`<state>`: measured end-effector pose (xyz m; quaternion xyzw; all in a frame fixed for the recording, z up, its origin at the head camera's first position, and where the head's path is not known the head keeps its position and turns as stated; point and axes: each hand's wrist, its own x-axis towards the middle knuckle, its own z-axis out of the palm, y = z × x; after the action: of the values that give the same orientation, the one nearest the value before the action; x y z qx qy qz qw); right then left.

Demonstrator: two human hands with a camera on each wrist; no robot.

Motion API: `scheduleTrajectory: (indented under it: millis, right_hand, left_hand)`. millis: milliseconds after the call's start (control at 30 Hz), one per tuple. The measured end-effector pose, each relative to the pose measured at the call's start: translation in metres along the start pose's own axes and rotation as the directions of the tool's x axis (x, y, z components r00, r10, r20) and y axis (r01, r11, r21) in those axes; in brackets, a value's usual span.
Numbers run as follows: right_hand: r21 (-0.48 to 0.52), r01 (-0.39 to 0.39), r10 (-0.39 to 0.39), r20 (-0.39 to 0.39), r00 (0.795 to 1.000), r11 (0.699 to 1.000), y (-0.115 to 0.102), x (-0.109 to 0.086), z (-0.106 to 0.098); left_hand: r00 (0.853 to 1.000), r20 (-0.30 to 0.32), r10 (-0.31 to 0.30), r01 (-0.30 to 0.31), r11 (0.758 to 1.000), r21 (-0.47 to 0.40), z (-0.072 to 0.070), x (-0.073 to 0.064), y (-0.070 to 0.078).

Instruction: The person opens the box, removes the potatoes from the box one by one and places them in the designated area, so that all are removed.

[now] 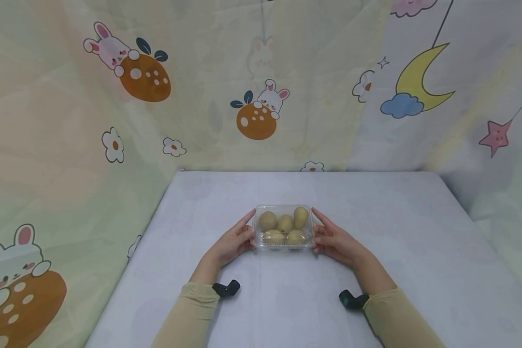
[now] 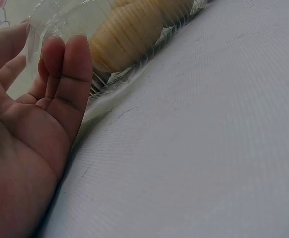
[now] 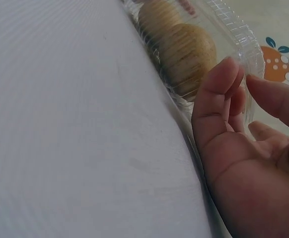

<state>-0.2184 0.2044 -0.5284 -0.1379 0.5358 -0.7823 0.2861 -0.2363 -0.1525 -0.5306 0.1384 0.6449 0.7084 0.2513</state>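
Note:
A clear plastic box sits on the white-covered table in the head view, with several tan, oval potatoes inside. My left hand holds its left side, index finger stretched toward the far corner and thumb at the edge. On the opposite side my right hand grips the box in a mirrored way. The left wrist view has the left fingers bent against the ridged plastic wall, near a potato. In the right wrist view, the right fingers bend against the box beside another potato.
The white cloth-covered table extends around the box on all sides. Behind it hangs a printed curtain with rabbits and a moon. Black wrist devices are worn at both sleeve cuffs.

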Motion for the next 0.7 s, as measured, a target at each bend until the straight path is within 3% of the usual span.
scheduleTrajectory:
  millis: [433, 700]
  right_hand:
    - [0.073, -0.027, 0.029, -0.025, 0.999, 0.997, -0.003, -0.001, 0.007]
    - [0.05, -0.043, 0.048, -0.122, 0.991, 0.998, -0.006, 0.001, 0.017]
  left_hand:
    - [1.0, -0.001, 0.013, -0.013, 1.0, 0.006, -0.001, 0.001, -0.002]
    - [1.0, 0.004, 0.022, -0.022, 1.0, 0.004, -0.001, 0.001, -0.002]
